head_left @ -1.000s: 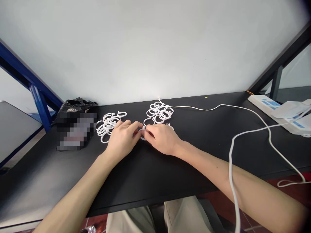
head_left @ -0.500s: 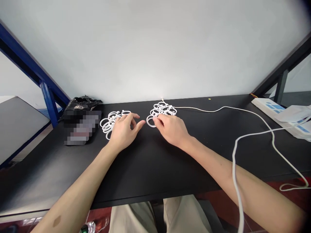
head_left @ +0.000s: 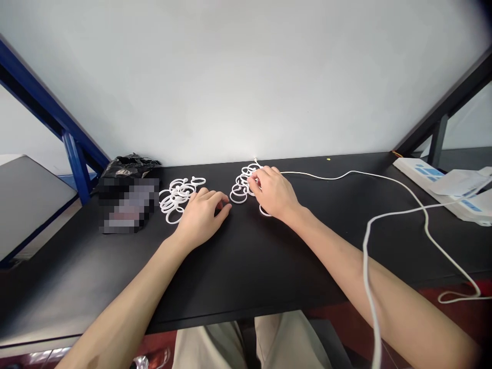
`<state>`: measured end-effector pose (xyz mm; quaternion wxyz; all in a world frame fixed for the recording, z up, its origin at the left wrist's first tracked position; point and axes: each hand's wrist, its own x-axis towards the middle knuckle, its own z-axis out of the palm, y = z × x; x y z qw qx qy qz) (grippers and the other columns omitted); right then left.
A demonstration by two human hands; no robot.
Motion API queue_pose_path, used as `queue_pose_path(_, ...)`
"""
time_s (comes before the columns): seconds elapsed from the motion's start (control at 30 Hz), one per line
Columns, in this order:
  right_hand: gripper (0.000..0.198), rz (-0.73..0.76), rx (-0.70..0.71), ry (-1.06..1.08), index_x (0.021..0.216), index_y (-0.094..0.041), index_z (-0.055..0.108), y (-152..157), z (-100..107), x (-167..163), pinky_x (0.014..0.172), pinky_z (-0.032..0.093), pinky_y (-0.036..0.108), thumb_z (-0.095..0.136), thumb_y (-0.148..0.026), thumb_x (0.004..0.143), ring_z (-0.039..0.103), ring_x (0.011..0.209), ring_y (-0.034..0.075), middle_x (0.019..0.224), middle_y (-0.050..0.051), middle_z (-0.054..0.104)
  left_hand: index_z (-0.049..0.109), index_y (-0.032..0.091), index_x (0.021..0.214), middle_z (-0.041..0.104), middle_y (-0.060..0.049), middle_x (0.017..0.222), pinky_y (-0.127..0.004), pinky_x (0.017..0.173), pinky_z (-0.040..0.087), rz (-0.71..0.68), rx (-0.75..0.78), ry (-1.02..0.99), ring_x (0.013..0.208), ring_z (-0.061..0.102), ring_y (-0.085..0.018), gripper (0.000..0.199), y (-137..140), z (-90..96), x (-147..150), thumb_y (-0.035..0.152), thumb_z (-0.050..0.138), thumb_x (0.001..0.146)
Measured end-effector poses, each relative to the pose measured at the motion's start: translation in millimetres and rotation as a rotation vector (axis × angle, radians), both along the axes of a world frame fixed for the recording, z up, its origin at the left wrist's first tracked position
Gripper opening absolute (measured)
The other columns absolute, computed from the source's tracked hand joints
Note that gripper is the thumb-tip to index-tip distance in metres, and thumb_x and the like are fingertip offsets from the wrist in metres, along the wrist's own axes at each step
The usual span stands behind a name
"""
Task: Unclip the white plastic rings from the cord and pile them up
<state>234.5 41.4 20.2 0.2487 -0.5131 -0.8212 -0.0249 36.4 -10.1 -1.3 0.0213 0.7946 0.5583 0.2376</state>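
Observation:
Two clusters of thin white rings with small round knobs lie on the black table. My left hand (head_left: 203, 215) rests beside the left cluster of rings (head_left: 177, 199), palm down, its fingers loosely bent and the thumb apart, holding nothing that shows. My right hand (head_left: 274, 192) is over the right side of the other cluster of rings (head_left: 240, 188), thumb and index finger bent together at it. A white ring (head_left: 264, 211) sticks out below that palm, partly hidden. The fingertips' exact hold is hidden behind the hand.
A black plastic bag (head_left: 128, 166) with a blurred label lies at the left. A white cable (head_left: 342, 176) runs across the table and loops over my right forearm. At the right stands a white and blue box (head_left: 434, 174). A pale wall (head_left: 246, 77) rises behind.
My right hand has moved slightly up and right over its cluster; a ring now shows under its palm. My left hand has lowered slightly, with thumb and fingers closer together.

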Motion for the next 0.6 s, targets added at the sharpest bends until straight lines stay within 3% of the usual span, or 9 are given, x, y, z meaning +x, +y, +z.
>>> queue_pose_path(0.1, 0.034, 0.001, -0.22, -0.123, 0.071, -0.021, 0.06, -11.7, 11.7, 10.7, 0.056, 0.037, 0.03, 0.044, -0.037, 0.096, 0.055, 0.062, 0.017, 0.072, 0.002, 0.064, 0.064, 0.02, 0.099, 0.065, -0.004, 0.086, -0.04, 0.082, 0.043, -0.026, 0.008, 0.015, 0.087, 0.052, -0.023, 0.018, -1.3, -1.2, 1.3, 0.031, 0.052, 0.092)
queue_pose_path(0.2, 0.033, 0.014, -0.386, -0.23, 0.062, -0.021, 0.056, -17.6, 14.1, 19.3, 0.053, 0.034, 0.029, 0.054, -0.04, 0.089, 0.054, 0.056, 0.016, 0.063, 0.001, 0.062, 0.064, 0.02, 0.101, 0.065, -0.005, 0.091, -0.04, 0.083, 0.044, -0.042, 0.024, 0.035, 0.089, 0.053, -0.024, 0.019, -1.5, -1.7, 3.5, 0.032, 0.052, 0.091)
queue_pose_path(0.33, 0.026, 0.011, -0.323, -0.19, 0.072, -0.021, 0.059, -14.1, 6.7, 21.0, 0.059, 0.04, 0.03, 0.052, -0.039, 0.09, 0.061, 0.071, 0.019, 0.083, 0.004, 0.067, 0.065, 0.021, 0.098, 0.067, -0.006, 0.092, -0.042, 0.084, 0.044, 0.013, 0.107, 0.1, 0.091, 0.055, -0.026, 0.02, -0.4, 2.7, -2.3, 0.031, 0.049, 0.092)
queue_pose_path(0.47, 0.023, -0.028, -0.281, -0.165, 0.083, -0.02, 0.061, -9.2, -0.3, 19.2, 0.067, 0.045, 0.032, 0.048, -0.037, 0.093, 0.061, 0.089, 0.022, 0.096, 0.006, 0.064, 0.067, 0.021, 0.097, 0.069, -0.01, 0.096, -0.046, 0.081, 0.042, 0.283, 0.233, 0.221, 0.098, 0.055, -0.032, 0.021, 0.5, 8.8, -23.7, 0.025, 0.047, 0.089)
queue_pose_path(0.6, 0.024, -0.077, -0.211, -0.17, 0.09, -0.019, 0.061, -11.0, -0.3, 16.6, 0.067, 0.046, 0.034, 0.046, -0.038, 0.094, 0.059, 0.098, 0.025, 0.102, 0.008, 0.064, 0.069, 0.017, 0.099, 0.066, -0.016, 0.1, -0.05, 0.076, 0.04, 0.406, 0.168, 0.329, 0.099, 0.053, -0.039, 0.026, 1.0, 6.1, -43.5, 0.028, 0.049, 0.087)
